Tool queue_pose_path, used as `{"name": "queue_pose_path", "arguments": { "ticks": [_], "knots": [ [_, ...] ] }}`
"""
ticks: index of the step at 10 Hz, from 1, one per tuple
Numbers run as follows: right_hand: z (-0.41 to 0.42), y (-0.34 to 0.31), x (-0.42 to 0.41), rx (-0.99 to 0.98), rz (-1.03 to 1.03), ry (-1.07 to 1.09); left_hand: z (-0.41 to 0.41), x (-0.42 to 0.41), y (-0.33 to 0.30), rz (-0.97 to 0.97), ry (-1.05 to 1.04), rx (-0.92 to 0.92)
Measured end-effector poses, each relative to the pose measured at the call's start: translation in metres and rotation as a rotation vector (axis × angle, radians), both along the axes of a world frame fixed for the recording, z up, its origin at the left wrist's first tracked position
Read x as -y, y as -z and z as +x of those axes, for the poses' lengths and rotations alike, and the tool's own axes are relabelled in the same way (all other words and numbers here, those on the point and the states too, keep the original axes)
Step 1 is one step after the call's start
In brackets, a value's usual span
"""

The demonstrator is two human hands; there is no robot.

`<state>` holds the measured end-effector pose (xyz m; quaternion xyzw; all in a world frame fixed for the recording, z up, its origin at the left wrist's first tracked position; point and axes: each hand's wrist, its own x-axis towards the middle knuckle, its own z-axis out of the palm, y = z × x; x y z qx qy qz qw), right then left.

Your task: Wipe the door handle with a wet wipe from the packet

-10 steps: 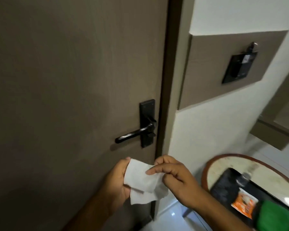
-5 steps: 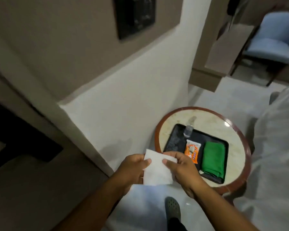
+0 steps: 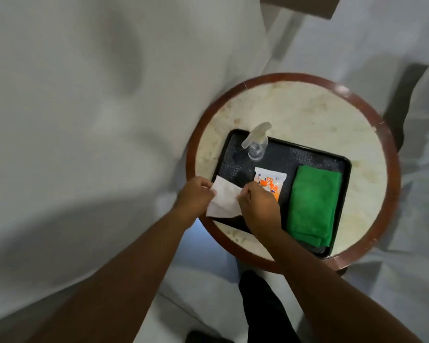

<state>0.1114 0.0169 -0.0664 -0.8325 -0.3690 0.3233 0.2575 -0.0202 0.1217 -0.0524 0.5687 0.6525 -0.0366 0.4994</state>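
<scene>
White wet wipe [image 3: 224,200], 1, folded, pinched between both hands over the near-left corner of the tray [image 3: 278,154]; it covers that corner. Left hand [image 3: 195,195] grips its left edge, right hand [image 3: 258,206] its right edge, fingertips closed on the sheet. Right hand hides the lower part of the 1 orange-and-white wipe packet [image 3: 271,180] at tray centre; print too blurred to read. 1 clear spray bottle [image 3: 256,142] at the tray's far edge, smeared by motion blur. 1 green cloth [image 3: 313,205], folded, along the tray's right side. 1 black tray on 1 round table [image 3: 307,112]. Door handle out of view. Dark trouser leg [image 3: 265,308] cut off at the bottom edge.
</scene>
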Motion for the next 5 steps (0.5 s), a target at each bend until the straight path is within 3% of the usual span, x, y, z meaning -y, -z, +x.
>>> {"name": "queue_pose_path", "arguments": {
  "ticks": [2,3,5],
  "knots": [
    [0.012,0.065,-0.017,0.457,-0.201,-0.529,0.009,-0.021,0.069,0.016,0.086,-0.097],
    [0.011,0.064,-0.010,0.569,-0.230,-0.574,0.012,-0.016,0.074,0.036,0.116,-0.085],
    [0.014,0.033,0.004,0.574,-0.147,-0.564,-0.017,0.011,0.026,0.144,0.252,-0.160]
  ]
}}
